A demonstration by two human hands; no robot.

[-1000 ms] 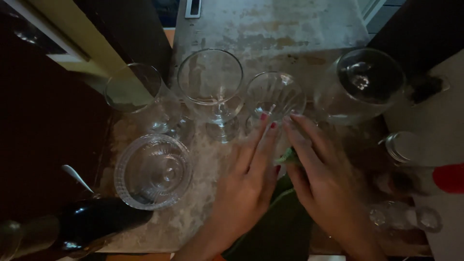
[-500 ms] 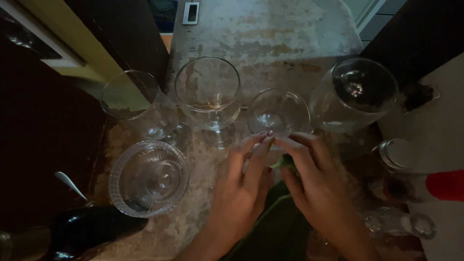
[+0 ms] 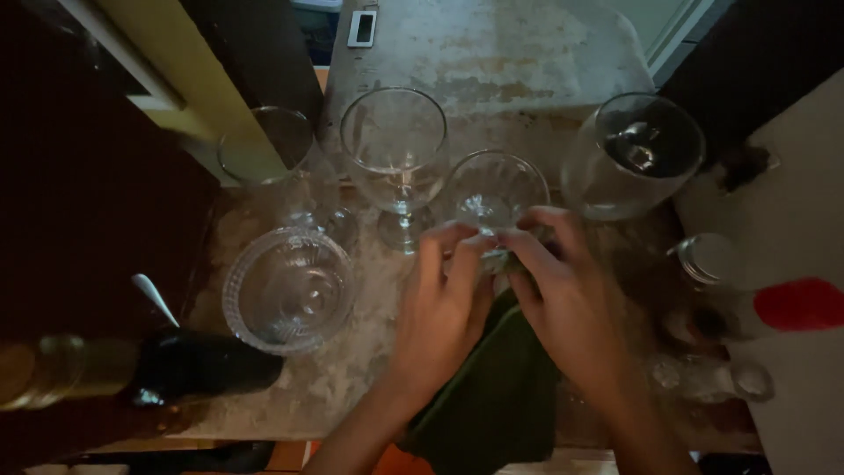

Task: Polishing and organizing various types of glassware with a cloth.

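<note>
Both hands, left (image 3: pixel 444 308) and right (image 3: pixel 563 303), pinched a green cloth (image 3: pixel 492 387) just below the small glass (image 3: pixel 494 189); fingertips hid the cloth's upper edge in dim light.

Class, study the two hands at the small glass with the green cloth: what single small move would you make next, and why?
Probably draw the green cloth up around the small glass while keeping both hands on it. The left hand and right hand meet at its near side with the cloth bunched between them, and a stemmed glass stands close beside it, so a short, steady move seems safest.
</note>
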